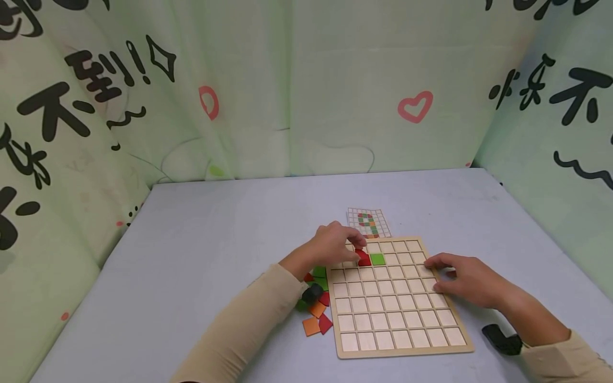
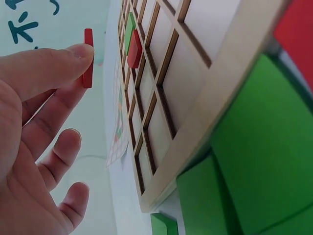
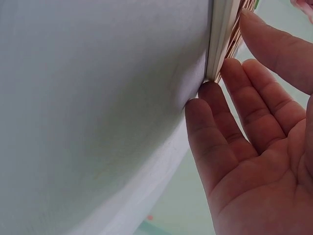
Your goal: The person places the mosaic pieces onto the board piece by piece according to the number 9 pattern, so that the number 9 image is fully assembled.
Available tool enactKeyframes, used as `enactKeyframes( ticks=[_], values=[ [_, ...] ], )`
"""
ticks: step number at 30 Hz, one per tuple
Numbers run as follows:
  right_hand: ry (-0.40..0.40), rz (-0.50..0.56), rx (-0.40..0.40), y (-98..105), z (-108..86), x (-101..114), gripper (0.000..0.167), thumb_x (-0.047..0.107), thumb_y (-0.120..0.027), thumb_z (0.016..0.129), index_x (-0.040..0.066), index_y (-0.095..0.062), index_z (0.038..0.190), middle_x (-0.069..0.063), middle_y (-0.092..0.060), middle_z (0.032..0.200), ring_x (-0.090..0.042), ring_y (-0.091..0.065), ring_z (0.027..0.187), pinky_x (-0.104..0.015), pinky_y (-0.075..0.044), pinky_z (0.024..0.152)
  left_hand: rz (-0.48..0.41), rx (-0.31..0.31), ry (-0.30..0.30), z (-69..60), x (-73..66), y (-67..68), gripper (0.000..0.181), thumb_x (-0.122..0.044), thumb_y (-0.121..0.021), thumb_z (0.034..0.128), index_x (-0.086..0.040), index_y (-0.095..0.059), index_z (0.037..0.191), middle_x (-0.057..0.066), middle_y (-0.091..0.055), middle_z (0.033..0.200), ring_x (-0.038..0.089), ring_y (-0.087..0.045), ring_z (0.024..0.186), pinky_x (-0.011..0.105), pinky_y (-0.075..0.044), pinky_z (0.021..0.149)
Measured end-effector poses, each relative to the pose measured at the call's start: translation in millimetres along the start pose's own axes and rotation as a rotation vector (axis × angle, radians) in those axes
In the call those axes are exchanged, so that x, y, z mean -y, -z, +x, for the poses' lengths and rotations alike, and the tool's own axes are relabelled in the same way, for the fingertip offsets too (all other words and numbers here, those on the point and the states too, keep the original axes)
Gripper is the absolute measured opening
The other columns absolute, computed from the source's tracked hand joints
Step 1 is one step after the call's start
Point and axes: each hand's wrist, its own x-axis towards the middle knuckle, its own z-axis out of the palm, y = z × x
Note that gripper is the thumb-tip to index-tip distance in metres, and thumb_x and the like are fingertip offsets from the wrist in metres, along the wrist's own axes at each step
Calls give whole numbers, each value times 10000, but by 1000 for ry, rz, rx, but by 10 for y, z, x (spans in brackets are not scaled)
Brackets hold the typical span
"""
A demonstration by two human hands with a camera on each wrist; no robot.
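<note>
My left hand (image 1: 335,246) is over the upper left of a wooden grid board (image 1: 404,352). Between its thumb and forefinger it pinches a thin red tile (image 2: 88,58), while the other fingers hang loosely bent. Just below that tile, another red tile (image 1: 365,261) lies in a cell of the board, beside a green tile (image 1: 378,259). At the board's right edge, my right hand (image 1: 471,276) rests with its thumb on the rim and relaxed fingertips against the side, as the right wrist view shows.
Loose green, red and orange tiles (image 1: 311,326) are scattered left of the board, partly behind the left wrist's black camera (image 1: 313,292). A printed pattern card (image 1: 378,223) lies beyond the board's far edge. Printed curtains (image 1: 335,106) surround the white table (image 1: 215,239).
</note>
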Motion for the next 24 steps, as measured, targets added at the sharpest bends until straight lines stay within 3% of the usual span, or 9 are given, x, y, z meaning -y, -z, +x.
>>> enactKeyframes(
  ticks=[6, 24],
  values=[
    [-1, -5, -3, -4, 3, 5, 464, 194, -800, 828, 42, -632, 1234, -175, -632, 1224, -367, -640, 1063, -509, -504, 903, -21, 3, -3, 23, -48, -16, 221, -236, -737, 926, -208, -726, 1144, -169, -694, 1064, 120, -484, 1139, 391, -349, 998],
    [-21, -18, 6, -7, 13, 7, 471, 188, -794, 838, 22, -628, 1247, -180, -630, 1231, -385, -612, 1103, -521, -495, 913, 2, 6, -38, 199, -192, -108, 239, -232, -726, 932, -226, -723, 1171, -191, -687, 1051, 35, -536, 1068, 321, -366, 920]
  ],
)
